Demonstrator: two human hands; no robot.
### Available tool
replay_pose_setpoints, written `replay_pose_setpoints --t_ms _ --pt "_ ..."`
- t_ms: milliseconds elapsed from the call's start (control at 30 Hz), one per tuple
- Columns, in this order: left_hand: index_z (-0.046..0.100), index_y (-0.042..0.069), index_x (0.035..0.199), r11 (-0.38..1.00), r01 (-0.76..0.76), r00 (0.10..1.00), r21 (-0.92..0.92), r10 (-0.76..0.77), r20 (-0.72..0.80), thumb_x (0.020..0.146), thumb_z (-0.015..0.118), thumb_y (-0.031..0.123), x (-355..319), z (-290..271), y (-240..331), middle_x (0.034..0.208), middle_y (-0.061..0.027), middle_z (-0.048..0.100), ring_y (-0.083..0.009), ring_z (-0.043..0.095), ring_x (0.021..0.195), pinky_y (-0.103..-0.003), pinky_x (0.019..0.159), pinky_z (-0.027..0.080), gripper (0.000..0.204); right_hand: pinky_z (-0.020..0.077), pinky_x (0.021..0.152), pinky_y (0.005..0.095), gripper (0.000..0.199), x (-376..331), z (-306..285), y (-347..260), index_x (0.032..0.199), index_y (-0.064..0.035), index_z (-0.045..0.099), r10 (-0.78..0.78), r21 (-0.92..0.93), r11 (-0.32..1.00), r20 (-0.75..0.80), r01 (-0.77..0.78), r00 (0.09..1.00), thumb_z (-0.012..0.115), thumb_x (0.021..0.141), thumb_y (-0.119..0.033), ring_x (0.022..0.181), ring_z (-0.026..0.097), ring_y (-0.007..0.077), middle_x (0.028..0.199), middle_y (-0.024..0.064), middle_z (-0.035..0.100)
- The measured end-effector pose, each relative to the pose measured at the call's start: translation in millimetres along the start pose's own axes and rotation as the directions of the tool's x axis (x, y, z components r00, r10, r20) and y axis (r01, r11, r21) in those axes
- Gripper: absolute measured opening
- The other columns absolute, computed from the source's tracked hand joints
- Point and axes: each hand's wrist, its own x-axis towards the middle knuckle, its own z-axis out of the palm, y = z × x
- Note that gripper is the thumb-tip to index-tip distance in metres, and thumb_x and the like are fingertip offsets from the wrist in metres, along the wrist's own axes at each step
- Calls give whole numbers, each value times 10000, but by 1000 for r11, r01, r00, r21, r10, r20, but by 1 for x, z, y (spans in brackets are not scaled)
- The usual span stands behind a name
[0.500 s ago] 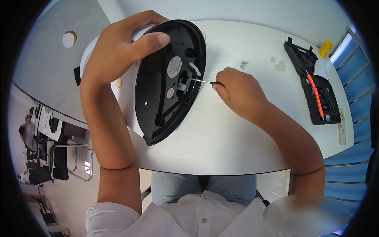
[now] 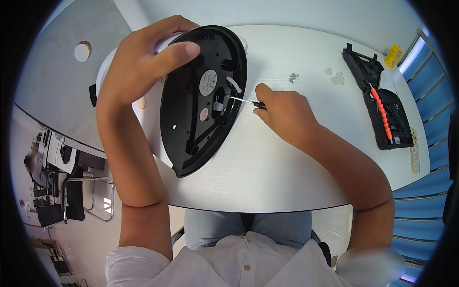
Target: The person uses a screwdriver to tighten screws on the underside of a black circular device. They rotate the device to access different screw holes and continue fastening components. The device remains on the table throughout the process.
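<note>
A black teardrop-shaped plastic base (image 2: 184,119), with round labels and a white cord stub, is tilted up on its edge over the table. My left hand (image 2: 143,62) grips its upper left rim, thumb on the black face and fingers behind it. A screwdriver (image 2: 243,100) with a thin metal shaft and black handle is in my right hand (image 2: 284,112). Its tip reaches into the recess near the middle of the base, beside a small clear piece. What the tip touches there is too small to tell.
Small metal screws (image 2: 293,77) and translucent pads (image 2: 336,77) lie on the white table (image 2: 287,177). To the right are an open black tool case (image 2: 389,119) with an orange flexible shaft (image 2: 381,112), and a remote control (image 2: 415,150). A yellow packet (image 2: 393,56) stands behind.
The base has shifted slightly left in view. My right fingers have changed their grip on the screwdriver, and more of its black handle shows.
</note>
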Motion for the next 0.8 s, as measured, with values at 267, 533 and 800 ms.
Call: replay_pose_setpoints --t_ms 267,533,800 --pt "676 55 1008 1000 -7 1000 -1 7 3 715 588 499 0 0 1 887 -123 680 -230 635 830 -311 805 477 539 456 615 400 215 0 4 8 867 -25 533 6 150 989 -130 14 991 625 897 -217 669 591 291 758 120 601" --pt "674 56 1004 1000 -7 1000 -11 7 -2 720 591 492 -1 0 1 872 -116 676 -216 634 810 -302 783 480 527 475 632 418 239 3 8 13 724 -7 612 -10 229 972 -182 53 983 581 853 -205 675 586 305 742 119 566" --pt "666 44 1000 999 6 1000 -51 -6 -6 719 616 452 0 2 3 854 -102 663 -204 611 774 -301 751 483 498 474 648 405 197 0 5 12 788 -17 600 14 226 974 -176 26 984 597 855 -202 707 588 296 795 103 572"
